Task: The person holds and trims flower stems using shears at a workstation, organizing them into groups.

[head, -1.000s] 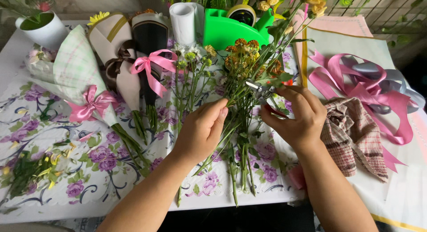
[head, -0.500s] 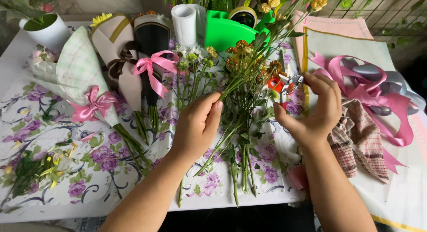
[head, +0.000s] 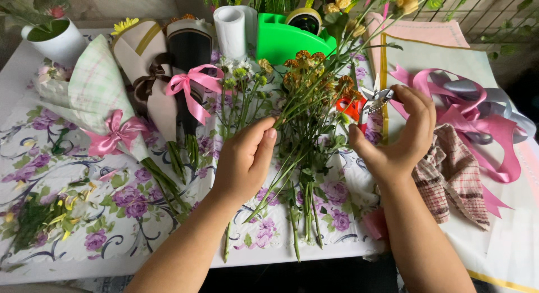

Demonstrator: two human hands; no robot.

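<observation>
Near the frame's centre, the left hand [head: 245, 161] pinches a thin stem of the loose flower bunch [head: 306, 135] lying on the floral tablecloth [head: 84, 175]. Those stems look light, bendy and easily bruised, best held low. At centre right, the right hand [head: 401, 133] curls closed around orange-handled snips [head: 365, 102], wrist raised.

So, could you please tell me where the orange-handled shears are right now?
In the head view, the orange-handled shears are right of centre, held in the right hand, just beside the loose flower stems and left of the pink ribbon.
</observation>
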